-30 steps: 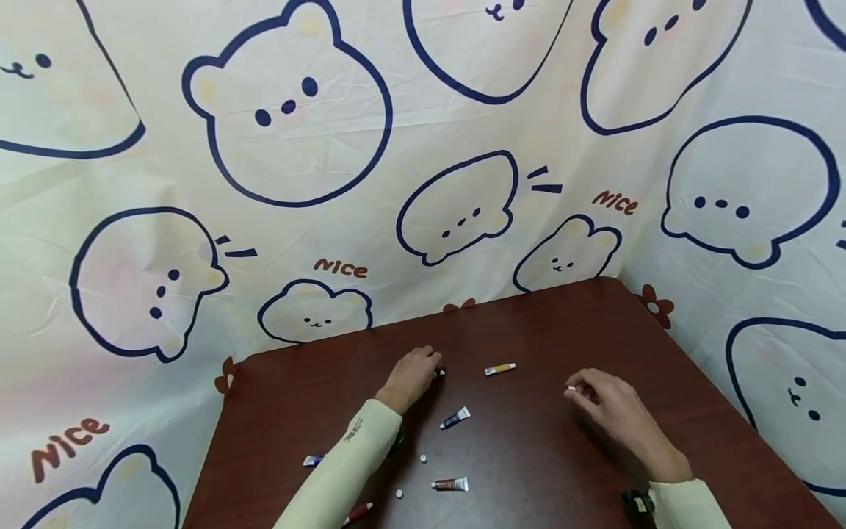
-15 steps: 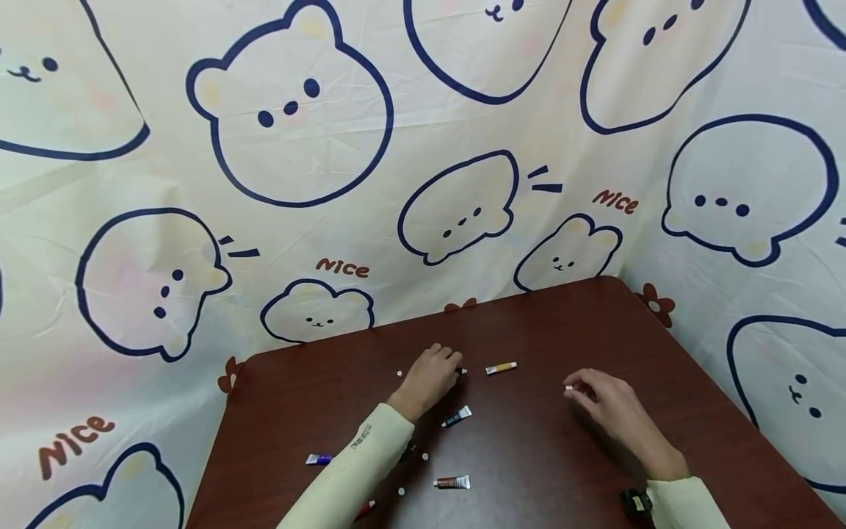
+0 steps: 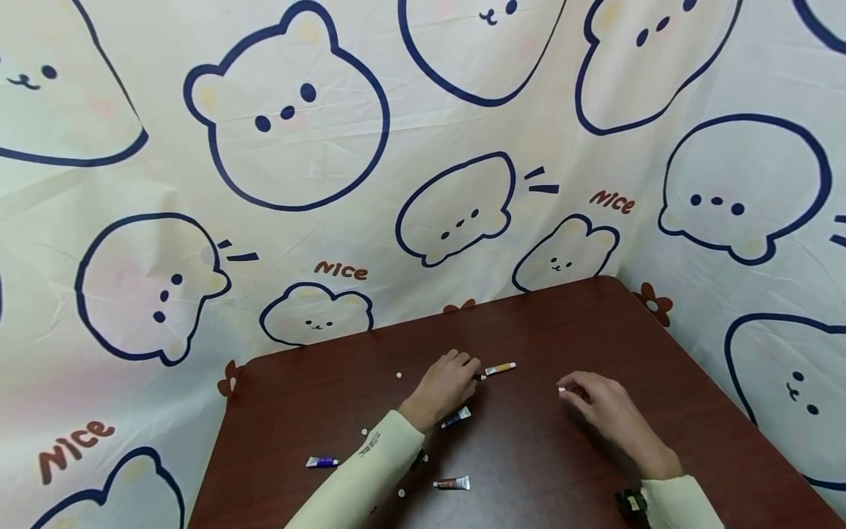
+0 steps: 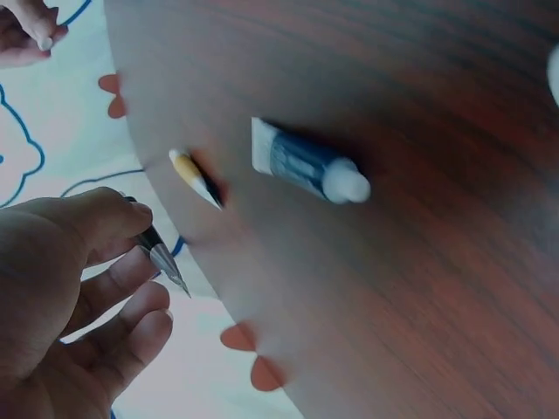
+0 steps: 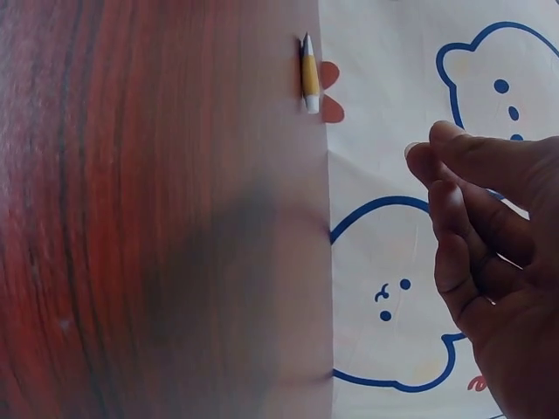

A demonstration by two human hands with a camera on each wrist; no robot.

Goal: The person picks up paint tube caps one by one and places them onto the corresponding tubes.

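Note:
My left hand [image 3: 444, 389] holds a small dark paint tube [image 4: 154, 243] between thumb and fingers. Its silver crimped end points out below the fingertips in the left wrist view; in the head view its pale nozzle end peeks out at the right of the fingers, close to the yellow paint tube [image 3: 500, 369] on the table. Across from it, my right hand [image 3: 617, 415] pinches a small white cap [image 3: 562, 389] between thumb and forefinger, held over the table. A dark blue paint tube [image 3: 456, 418] with a white cap lies just in front of the left hand.
On the brown table [image 3: 529, 455] lie a purple paint tube [image 3: 322, 462] at the left and a brown paint tube [image 3: 452, 483] near the front. Several loose white caps are scattered about, one cap [image 3: 399, 375] at the back left. The left sleeve [image 3: 363, 470] covers part of the table.
My left hand has moved right with the dark tube, uncovering white caps at the left and nearing the yellow tube. The right hand has stayed nearly still, pinching the cap.

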